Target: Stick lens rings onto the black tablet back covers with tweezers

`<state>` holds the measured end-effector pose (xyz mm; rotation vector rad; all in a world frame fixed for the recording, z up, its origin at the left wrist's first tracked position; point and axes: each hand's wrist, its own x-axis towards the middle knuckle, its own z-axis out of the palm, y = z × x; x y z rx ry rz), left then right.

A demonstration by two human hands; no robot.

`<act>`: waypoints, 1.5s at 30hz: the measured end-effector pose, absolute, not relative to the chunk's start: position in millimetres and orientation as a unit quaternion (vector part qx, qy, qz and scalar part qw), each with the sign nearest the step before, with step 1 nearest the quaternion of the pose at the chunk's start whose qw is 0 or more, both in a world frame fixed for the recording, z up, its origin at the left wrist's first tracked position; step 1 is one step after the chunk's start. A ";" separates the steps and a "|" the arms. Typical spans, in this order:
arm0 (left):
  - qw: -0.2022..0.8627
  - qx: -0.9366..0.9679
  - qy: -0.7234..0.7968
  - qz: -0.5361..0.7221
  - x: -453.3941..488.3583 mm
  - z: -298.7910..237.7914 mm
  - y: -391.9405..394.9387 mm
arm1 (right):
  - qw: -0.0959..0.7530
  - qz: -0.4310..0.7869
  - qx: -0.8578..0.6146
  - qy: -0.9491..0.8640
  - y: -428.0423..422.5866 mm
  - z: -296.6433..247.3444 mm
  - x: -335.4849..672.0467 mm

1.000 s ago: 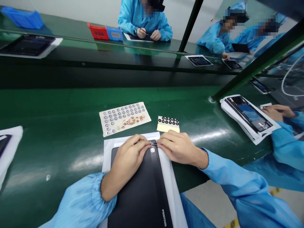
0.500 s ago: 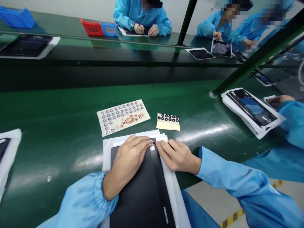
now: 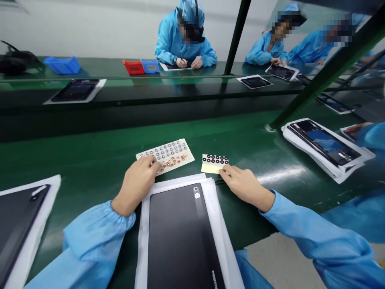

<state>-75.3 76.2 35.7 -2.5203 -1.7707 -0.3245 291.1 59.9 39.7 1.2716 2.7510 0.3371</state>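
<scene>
A black tablet point(image 3: 180, 237) lies back up on white sheets, with a round white sticker below the camera window at its top right. Beyond its upper left edge, my left hand point(image 3: 138, 180) rests over a cream sheet of ring stickers point(image 3: 168, 151), its fingers bent together at the lower left part. Whether a piece is between those fingertips is hidden. My right hand point(image 3: 243, 182) pinches the lower right corner of a small sheet of black ring stickers point(image 3: 209, 167), which has a pale yellow strip along its near side.
Another dark tablet point(image 3: 18, 224) on white paper is at the left. A stack with an opened tablet point(image 3: 325, 140) sits at the right, near a slanted green post point(image 3: 300, 98). Across the bench, co-workers in blue handle tablets near red and blue bins point(image 3: 134, 67).
Both hands have left the tablet's top corner. My left hand went left to the cream sticker sheet, my right hand up and right to the small sheet. The camera view has tilted up.
</scene>
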 end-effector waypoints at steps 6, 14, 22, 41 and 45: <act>-0.233 -0.698 -0.633 -0.242 -61.6 53.2 82.1 | 0.006 0.092 0.404 0.910 66.1 27.4 287.5; -0.619 -0.507 -0.528 -0.283 56.9 29.0 105.3 | -0.173 0.058 0.395 0.900 59.6 6.6 292.5; -0.684 -0.476 -0.462 -0.303 69.0 16.5 105.9 | -0.398 -0.217 0.439 0.776 109.1 2.4 280.9; -0.213 -0.735 -0.612 -0.199 -3.0 65.5 34.1 | -0.229 -0.029 0.262 0.937 24.7 26.6 250.4; -0.192 -0.762 -0.594 -0.172 -33.6 48.4 -1.0 | -0.166 -0.007 0.275 0.947 20.7 29.0 244.6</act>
